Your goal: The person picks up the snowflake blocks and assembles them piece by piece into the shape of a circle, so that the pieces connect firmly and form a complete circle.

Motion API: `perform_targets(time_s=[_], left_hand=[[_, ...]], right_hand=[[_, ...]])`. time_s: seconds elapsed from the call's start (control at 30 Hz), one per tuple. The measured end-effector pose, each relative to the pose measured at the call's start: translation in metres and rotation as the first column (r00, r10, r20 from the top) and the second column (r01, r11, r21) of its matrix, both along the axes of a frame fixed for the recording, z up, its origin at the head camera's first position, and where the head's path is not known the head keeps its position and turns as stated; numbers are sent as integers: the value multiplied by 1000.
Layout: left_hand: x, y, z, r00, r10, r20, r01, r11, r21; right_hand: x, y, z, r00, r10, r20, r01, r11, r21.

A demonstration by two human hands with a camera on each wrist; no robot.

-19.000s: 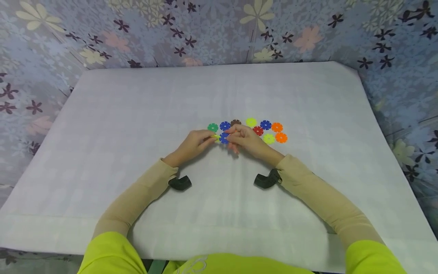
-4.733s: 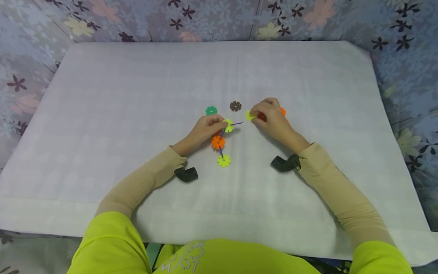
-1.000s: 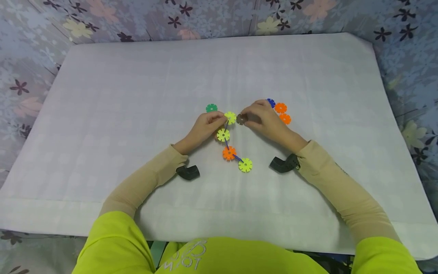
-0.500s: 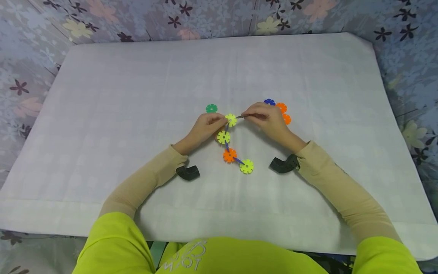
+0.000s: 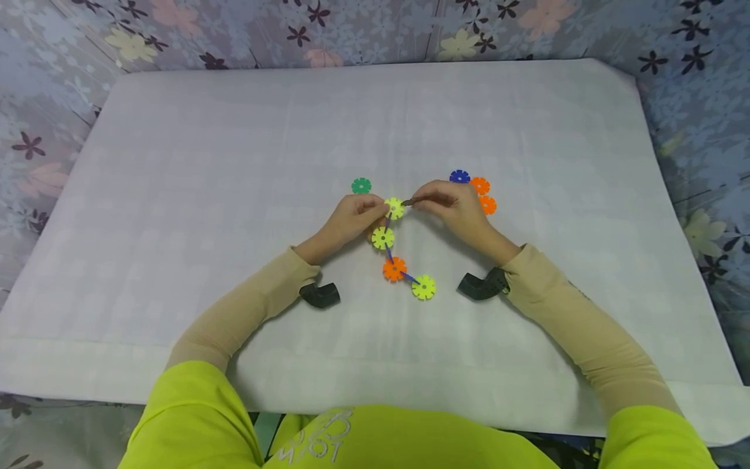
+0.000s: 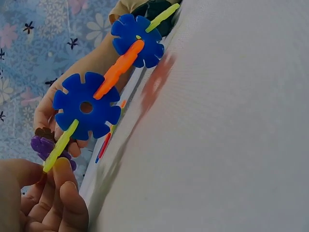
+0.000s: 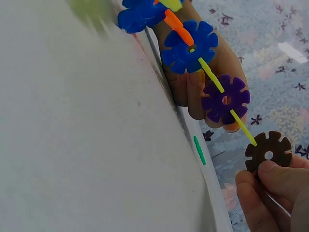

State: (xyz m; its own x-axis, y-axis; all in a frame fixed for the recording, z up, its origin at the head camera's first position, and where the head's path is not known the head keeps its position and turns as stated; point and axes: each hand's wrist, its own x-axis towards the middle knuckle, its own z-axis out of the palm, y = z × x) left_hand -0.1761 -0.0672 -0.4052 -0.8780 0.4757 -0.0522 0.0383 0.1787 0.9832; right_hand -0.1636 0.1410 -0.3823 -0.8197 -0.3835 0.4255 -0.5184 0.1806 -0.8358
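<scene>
The brown disc (image 5: 408,202) is being pinched between the thumb and fingers of the right hand (image 5: 457,205), above the table (image 5: 234,150). Its long axis is being aimed left, at the right rim of the end yellow disc (image 5: 395,214). That rim-to-rim meeting is being judged decisive; whether the slots are being seated cannot be told. The chain (image 5: 390,271) is being gripped near this end by the left hand (image 5: 351,221), the nearer one, and is being trailed toward the table's near side. In the head view, only the brown edge is being shown; by the right wrist view, its face is being revealed, with a purple disc (image 7: 235,95) seen broadside.
</scene>
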Motion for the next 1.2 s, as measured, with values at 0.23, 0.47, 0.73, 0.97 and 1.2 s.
perform_targets(time_s=[0.23, 0.47, 0.73, 0.97, 1.2], left_hand=[[1, 0, -1, 999, -50, 1, 50, 998, 42], [2, -3, -2, 992, -120, -33, 122, 990, 68], [0, -1, -4, 991, -126, -34, 128, 990, 52], [-1, -1, -5, 993, -116, -15, 117, 992, 50], [-1, -1, -6, 999, -29, -28, 31, 994, 102]], right_hand=[[0, 0, -1, 1000, 11, 12, -11, 1000, -7], [0, -2, -5, 997, 66, -34, -67, 997, -32], [1, -2, -6, 999, 35, -22, -36, 999, -36], [1, -2, -3, 1000, 5, -7, -6, 1000, -12], [-19, 17, -13, 973, -222, 70, 221, 975, 11]])
